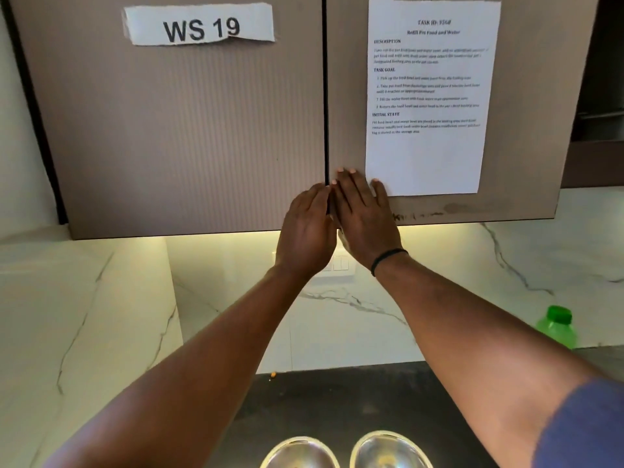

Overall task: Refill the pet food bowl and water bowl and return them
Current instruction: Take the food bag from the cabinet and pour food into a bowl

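Both hands are raised, flat and empty, at the seam between the two cupboard doors [326, 130]; the left hand [309, 231] and right hand [366, 217] touch there; the two steel bowls [344, 450] sit on the dark counter [320, 400] directly below, equally near either arm.

Two shiny metal bowls sit side by side on the dark countertop at the 6 o'clock edge of the view, both cut off by the frame. The left bowl [300, 453] and the right bowl [391, 449] are upright, rims catching yellowish light, close together but apart. Their contents cannot be made out. Which one is for food and which for water cannot be told.
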